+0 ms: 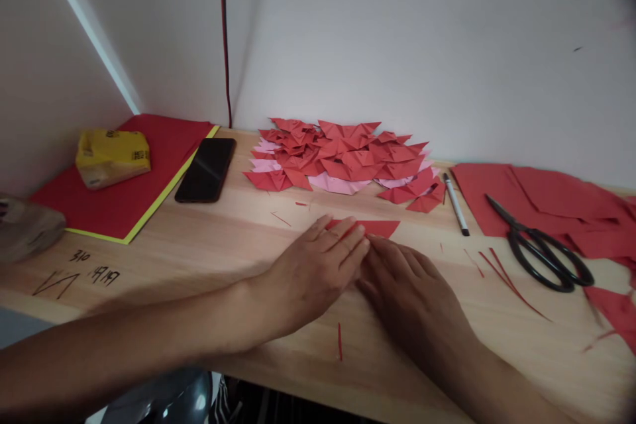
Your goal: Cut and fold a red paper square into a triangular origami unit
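Both hands are together over a red paper piece (385,228) lying flat on the wooden table (238,238), in front of a pile of folded red and pink paper pieces (342,152). The left hand (318,271) lies palm down, its fingers nearly straight and side by side, covering the left part of the red paper piece without visibly gripping it. The right hand (407,285) meets the left at the fingertips, along the paper's near edge; its fingers are bent and close together, and whether they pinch the paper cannot be told because the undersides are hidden. The paper's slanted right end shows beyond the hands. To the right, a capped pen (456,205) lies beside red paper sheets (479,195), on which black-handled scissors (541,252) partly rest, blades pointing toward the wall (422,33). Thin red paper strips (517,288) lie nearer the right forearm. To the left, a black smartphone (206,170) lies by the yellow edge of a red sheet stack (169,146), which bears a crumpled yellow packet (114,156).
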Demonstrator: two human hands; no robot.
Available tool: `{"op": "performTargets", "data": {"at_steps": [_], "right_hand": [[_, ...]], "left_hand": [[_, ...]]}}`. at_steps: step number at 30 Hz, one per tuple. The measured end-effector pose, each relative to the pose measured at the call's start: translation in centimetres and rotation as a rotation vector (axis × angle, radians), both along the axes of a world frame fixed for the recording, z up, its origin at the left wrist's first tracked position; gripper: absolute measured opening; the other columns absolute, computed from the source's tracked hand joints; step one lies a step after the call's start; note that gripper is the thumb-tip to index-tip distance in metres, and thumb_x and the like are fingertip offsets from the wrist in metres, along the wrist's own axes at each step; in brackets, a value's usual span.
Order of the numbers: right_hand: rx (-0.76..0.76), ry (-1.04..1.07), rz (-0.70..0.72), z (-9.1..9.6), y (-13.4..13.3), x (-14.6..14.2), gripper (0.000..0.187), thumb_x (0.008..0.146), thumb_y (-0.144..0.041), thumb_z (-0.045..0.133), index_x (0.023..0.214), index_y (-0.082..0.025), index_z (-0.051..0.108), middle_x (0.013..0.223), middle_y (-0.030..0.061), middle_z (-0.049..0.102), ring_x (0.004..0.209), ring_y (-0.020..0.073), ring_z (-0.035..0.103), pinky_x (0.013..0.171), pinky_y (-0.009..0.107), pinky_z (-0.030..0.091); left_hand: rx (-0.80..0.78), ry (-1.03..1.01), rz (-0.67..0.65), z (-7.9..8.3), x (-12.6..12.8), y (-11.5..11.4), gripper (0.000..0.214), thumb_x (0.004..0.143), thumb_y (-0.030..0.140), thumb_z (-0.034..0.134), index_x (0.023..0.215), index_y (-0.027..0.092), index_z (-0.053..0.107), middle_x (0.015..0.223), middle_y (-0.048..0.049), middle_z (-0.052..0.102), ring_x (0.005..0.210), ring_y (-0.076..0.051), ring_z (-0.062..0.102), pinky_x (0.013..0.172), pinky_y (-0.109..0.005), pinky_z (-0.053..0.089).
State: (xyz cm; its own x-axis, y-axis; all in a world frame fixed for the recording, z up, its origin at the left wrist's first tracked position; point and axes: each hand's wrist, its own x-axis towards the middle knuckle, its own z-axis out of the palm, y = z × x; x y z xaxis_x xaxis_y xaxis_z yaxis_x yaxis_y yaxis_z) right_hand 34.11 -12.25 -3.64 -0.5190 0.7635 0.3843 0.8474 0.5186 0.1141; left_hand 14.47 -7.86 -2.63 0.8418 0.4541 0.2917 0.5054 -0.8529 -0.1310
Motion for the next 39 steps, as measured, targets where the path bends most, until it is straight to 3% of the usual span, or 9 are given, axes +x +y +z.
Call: {"op": "performTargets", "data": {"at_steps": [5,11,14,18,21,24,31,39], "right_hand": [[-0.029,-0.015,-0.027,0.2,-0.2,-0.1,0.038,0.097,-0.027,0.040,0.118,-0.004,0.062,0.117,0.0189,0.066,0.103,0.0283,0.064,0.088,0.046,0.053],[-0.014,0.002,-0.015,0.5,-0.9,0.6,0.034,0.098,-0.020,0.041,0.123,-0.007,0.058,0.127,0.0141,0.064,0.116,0.0250,0.061,0.102,0.046,0.042],[-0.041,0.011,-0.029,0.9,-0.9,1.4,0.032,0.098,-0.023,0.040,0.120,-0.010,0.060,0.122,0.0110,0.068,0.114,0.0269,0.062,0.103,0.049,0.041],[-0.029,-0.013,-0.075,1.9,-0.8,2.1,0.030,0.098,-0.027,0.041,0.111,-0.010,0.063,0.111,0.0117,0.072,0.110,0.0298,0.064,0.101,0.053,0.042],[-0.006,-0.031,-0.063,2.4,-0.4,1.6,0.038,0.098,-0.030,0.040,0.123,-0.006,0.057,0.125,0.0179,0.065,0.118,0.0317,0.059,0.099,0.054,0.045],[-0.072,-0.003,0.010,1.9,0.1,0.5,0.045,0.098,-0.028,0.038,0.135,-0.004,0.046,0.139,0.0191,0.054,0.128,0.0281,0.051,0.100,0.047,0.049],[-0.152,0.080,0.034,0.0,0.8,0.2,0.050,0.096,-0.027,0.043,0.139,-0.003,0.039,0.137,0.0216,0.054,0.127,0.0263,0.053,0.098,0.044,0.053],[-0.157,0.098,0.050,0.7,0.9,0.6,0.044,0.095,-0.023,0.042,0.134,-0.005,0.045,0.131,0.0170,0.061,0.118,0.0253,0.060,0.093,0.043,0.056]], "left_hand": [[-0.035,-0.012,0.014,-1.5,0.8,0.1,0.046,0.097,0.028,0.045,0.135,0.003,0.048,0.140,-0.0171,0.052,0.131,-0.027,0.047,0.111,-0.044,0.035],[-0.075,-0.022,0.008,-1.6,0.3,0.3,0.046,0.095,0.032,0.048,0.134,0.007,0.050,0.141,-0.0164,0.051,0.131,-0.029,0.047,0.111,-0.047,0.035],[-0.110,-0.031,0.014,-1.5,0.3,0.3,0.045,0.096,0.033,0.048,0.135,0.010,0.050,0.142,-0.0135,0.051,0.132,-0.029,0.045,0.111,-0.048,0.034],[-0.123,-0.049,0.003,-1.5,0.4,0.3,0.043,0.096,0.033,0.048,0.132,0.010,0.053,0.140,-0.0125,0.052,0.132,-0.030,0.045,0.111,-0.049,0.035],[-0.128,-0.067,-0.002,-1.6,0.5,0.3,0.044,0.095,0.033,0.049,0.132,0.009,0.052,0.140,-0.0129,0.053,0.133,-0.030,0.044,0.112,-0.049,0.035],[-0.137,-0.082,0.003,-1.9,0.5,0.3,0.043,0.094,0.028,0.050,0.132,0.008,0.051,0.137,-0.0142,0.055,0.134,-0.030,0.043,0.113,-0.049,0.034],[-0.090,-0.103,-0.004,-1.6,0.8,0.5,0.036,0.093,0.020,0.048,0.125,0.005,0.055,0.128,-0.0156,0.060,0.126,-0.028,0.051,0.110,-0.047,0.040],[0.030,-0.109,-0.014,-0.6,0.4,-0.1,0.030,0.092,0.012,0.045,0.116,0.003,0.061,0.119,-0.0164,0.066,0.112,-0.024,0.062,0.098,-0.039,0.050]]}}
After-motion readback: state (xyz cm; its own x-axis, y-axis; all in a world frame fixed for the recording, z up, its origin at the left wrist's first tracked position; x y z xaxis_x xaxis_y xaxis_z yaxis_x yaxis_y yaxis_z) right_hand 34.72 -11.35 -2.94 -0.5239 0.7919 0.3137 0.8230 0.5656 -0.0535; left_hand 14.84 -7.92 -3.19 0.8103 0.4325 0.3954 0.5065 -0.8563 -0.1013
